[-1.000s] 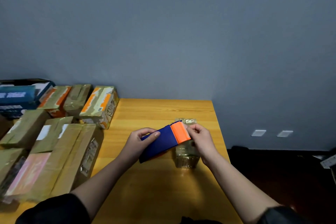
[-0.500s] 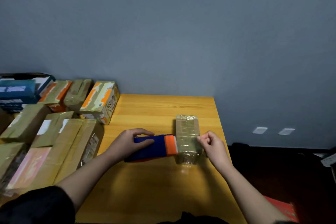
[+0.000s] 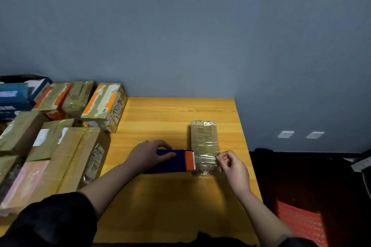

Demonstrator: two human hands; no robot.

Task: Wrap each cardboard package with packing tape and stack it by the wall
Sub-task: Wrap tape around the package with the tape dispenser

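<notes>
Wooden table [image 3: 172,112] in front of me, far edge against the grey-blue wall [image 3: 180,26]. Two white wall plates [image 3: 300,134] low on the wall, right of the table. Dark floor [image 3: 305,176] on the right. Red patterned thing [image 3: 301,222] near right on the floor. Blue printed boxes [image 3: 14,96] at far left.

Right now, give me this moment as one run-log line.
left hand: holds tape dispenser on table | right hand: pinches tape end across small package | step: taping
</notes>
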